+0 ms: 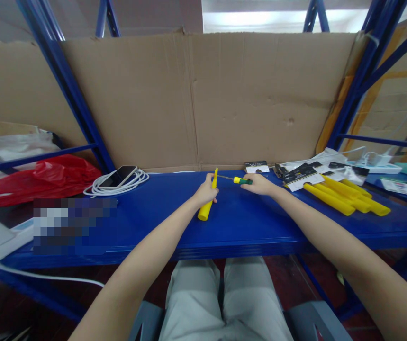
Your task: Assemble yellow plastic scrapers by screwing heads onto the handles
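My left hand [206,192] is closed around a yellow tube-like piece [205,211], whose round end points toward me and whose narrow end sticks up above my fingers. In my right hand [258,184] is a screwdriver [243,181] with a yellow and green handle. Its thin metal shaft points left and reaches the upper part of the yellow piece; whether the tip touches it I cannot make out. Several similar yellow pieces [331,199] lie in a pile to the right, beside black and white cards [301,176].
A phone [118,176] rests on a coiled white cable [137,179] at the left, near a red plastic bag [57,173]. Cardboard [260,99] walls off the back of the blue table [146,222]. White power strips [377,166] sit at both sides.
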Action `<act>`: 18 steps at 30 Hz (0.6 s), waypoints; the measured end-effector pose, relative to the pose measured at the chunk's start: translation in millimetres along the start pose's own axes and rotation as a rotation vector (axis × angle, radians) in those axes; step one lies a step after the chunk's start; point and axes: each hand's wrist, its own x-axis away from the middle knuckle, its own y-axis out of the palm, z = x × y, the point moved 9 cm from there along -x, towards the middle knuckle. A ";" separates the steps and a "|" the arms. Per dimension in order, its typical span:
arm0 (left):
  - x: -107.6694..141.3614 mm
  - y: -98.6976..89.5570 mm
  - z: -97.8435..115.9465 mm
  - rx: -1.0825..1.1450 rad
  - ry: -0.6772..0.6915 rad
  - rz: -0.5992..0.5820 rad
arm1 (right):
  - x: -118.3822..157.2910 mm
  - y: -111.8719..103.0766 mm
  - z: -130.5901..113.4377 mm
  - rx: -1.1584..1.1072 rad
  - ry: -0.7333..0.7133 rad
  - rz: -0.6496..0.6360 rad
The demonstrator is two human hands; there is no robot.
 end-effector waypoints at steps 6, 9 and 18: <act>0.4 0.7 0.6 -0.009 -0.002 0.001 | 0.1 -5.9 6.2 0.081 0.064 0.088; 0.3 1.0 1.3 -0.005 0.000 -0.002 | 1.1 -5.5 4.5 0.113 0.067 0.087; -0.6 0.0 0.5 0.011 -0.002 0.005 | 1.6 -9.2 0.2 0.150 0.056 0.081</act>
